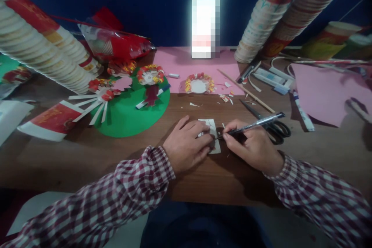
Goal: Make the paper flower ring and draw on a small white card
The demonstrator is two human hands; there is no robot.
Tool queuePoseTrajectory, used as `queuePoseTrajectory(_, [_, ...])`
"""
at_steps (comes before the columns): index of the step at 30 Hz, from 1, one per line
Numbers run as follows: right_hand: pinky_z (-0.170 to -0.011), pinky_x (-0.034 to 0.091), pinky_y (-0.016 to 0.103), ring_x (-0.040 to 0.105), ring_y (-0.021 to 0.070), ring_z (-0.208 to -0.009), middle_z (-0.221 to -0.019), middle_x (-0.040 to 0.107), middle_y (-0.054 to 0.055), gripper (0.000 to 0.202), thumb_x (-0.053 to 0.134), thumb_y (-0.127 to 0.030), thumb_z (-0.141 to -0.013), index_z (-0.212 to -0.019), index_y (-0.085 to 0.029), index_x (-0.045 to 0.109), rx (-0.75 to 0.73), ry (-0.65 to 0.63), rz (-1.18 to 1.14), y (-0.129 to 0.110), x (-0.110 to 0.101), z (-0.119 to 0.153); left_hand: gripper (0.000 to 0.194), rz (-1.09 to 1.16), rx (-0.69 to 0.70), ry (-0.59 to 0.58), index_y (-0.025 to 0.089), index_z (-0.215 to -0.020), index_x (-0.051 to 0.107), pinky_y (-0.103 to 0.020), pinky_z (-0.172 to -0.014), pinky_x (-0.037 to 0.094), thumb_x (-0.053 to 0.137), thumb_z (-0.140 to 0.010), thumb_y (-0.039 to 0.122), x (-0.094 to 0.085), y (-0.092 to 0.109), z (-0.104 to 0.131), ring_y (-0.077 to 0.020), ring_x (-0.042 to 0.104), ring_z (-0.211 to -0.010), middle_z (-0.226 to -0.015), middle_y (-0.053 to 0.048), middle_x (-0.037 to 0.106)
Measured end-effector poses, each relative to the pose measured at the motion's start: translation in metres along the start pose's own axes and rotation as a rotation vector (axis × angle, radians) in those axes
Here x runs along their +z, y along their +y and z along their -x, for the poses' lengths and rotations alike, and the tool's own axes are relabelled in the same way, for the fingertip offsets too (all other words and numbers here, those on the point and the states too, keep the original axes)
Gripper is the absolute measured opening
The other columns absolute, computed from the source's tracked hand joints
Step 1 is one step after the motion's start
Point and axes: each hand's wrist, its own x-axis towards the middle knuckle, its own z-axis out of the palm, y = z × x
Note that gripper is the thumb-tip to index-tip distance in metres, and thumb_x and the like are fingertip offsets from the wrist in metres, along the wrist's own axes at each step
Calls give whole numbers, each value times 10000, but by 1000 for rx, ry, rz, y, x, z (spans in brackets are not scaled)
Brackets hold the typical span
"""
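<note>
A small white piece of paper point(214, 148) lies on the brown table in front of me. My left hand point(189, 141) rests flat on it, fingers stretched out and covering its left part. My right hand point(252, 145) is closed in a writing grip around a dark pen point(260, 120). The pen's tip meets the paper beside my left fingertips. Just beyond my right hand lie black-handled scissors point(277, 131), partly hidden by the pen and hand.
Tall stacks of paper cups stand at left point(49, 42) and right point(255, 27). A green paper disc point(122, 124), a cut-open cup point(55, 120), a pink sheet point(319, 93), a wooden stick point(247, 91), a marker point(302, 112) and paper scraps surround my hands. A glowing, pixelated screen point(203, 19) stands behind.
</note>
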Motion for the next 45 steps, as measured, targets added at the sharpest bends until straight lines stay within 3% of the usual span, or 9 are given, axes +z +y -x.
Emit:
queuePoseTrajectory(24, [-561,415,241,544,126,-600,-680,598,-7,54,530,-212,-827,-816,-184,576,40,-1,-42,1,-1,0,208,14,-17,-2,244,-1034,591,-527,-1066,238,456,-884,295,1,-1,0,-226,493,-1139,-1171,-41,569])
queuePoseTrajectory(29, [-493,378,224,474,95,-501,-616,557,-29,73,532,-221,-832,-796,-181,580,69,21,-51,-1,-2,0,207,21,-21,-30,240,-1035,592,-527,-1061,246,463,-877,272,-2,0,-1,-227,495,-1134,-1167,-46,568])
queuePoseTrajectory(34, [-532,394,225,504,101,-542,-618,558,-29,57,536,-207,-820,-795,-179,579,40,-14,-61,-1,-1,0,212,26,-23,-32,247,-1031,589,-524,-1061,240,433,-894,291,-3,1,-1,-223,495,-1139,-1172,-42,568])
queuePoseTrajectory(39, [-449,353,226,441,96,-463,-566,525,-35,77,530,-234,-814,-772,-181,568,138,73,-101,1,-2,-1,256,41,-31,0,223,-1109,534,-502,-1073,229,469,-871,291,1,0,0,-221,486,-1159,-1200,-55,576])
queuePoseTrajectory(45, [-478,381,232,472,110,-513,-640,563,-10,76,532,-241,-814,-830,-178,572,119,146,-83,2,-5,-5,239,38,-36,-9,210,-1075,535,-498,-1068,244,481,-862,304,-1,1,0,-220,497,-1149,-1193,-55,585])
